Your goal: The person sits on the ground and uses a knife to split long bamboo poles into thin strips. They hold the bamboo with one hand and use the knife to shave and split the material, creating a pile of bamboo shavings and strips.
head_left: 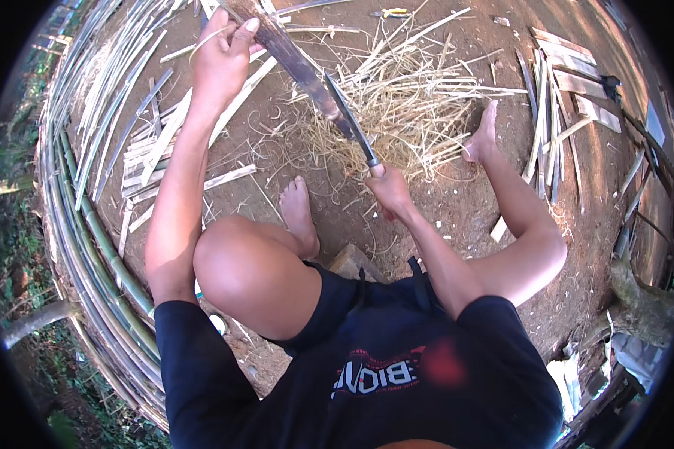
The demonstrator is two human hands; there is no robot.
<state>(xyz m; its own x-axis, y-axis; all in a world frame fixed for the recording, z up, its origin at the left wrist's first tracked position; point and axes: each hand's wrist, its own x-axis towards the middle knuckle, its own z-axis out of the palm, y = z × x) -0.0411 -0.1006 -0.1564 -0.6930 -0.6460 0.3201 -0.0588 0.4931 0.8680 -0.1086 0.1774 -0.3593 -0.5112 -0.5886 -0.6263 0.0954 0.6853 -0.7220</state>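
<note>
My left hand [221,60], raised at the upper left, is closed on the upper end of a wide, dark brown split bamboo slat [296,63]. The slat slants down toward the middle. My right hand [391,191] wraps round the light wooden handle of a long knife [352,116]. Its dark blade points up and to the left, lying along the slat's lower end; whether the edge bites into it I cannot tell. Beneath both lies a heap of thin pale shavings [401,112] on the bare earth.
Pale split strips [120,82] lie at the left, beside long green bamboo poles [101,232]. Several flat slats [577,67] and narrow strips [547,127] are at the right. A small yellow-handled tool [392,13] rests at the far edge. My bare feet flank the shavings.
</note>
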